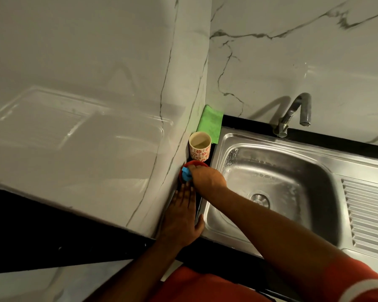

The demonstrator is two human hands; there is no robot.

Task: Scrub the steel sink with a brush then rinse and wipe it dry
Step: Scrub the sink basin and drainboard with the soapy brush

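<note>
The steel sink fills the right half of the view, its basin streaked with soap foam around the drain. Left of its rim, on the black counter, a small red dish holds a blue brush. My right hand reaches across the sink's corner and grips that brush over the dish. My left hand lies flat with straight fingers on the counter strip just in front of the dish, thumb against the sink's rim. A green cloth lies in the back corner.
A patterned cup with liquid stands between the cloth and the red dish. The steel tap rises behind the sink. A marble wall closes off the left side. The ribbed drainboard extends to the right.
</note>
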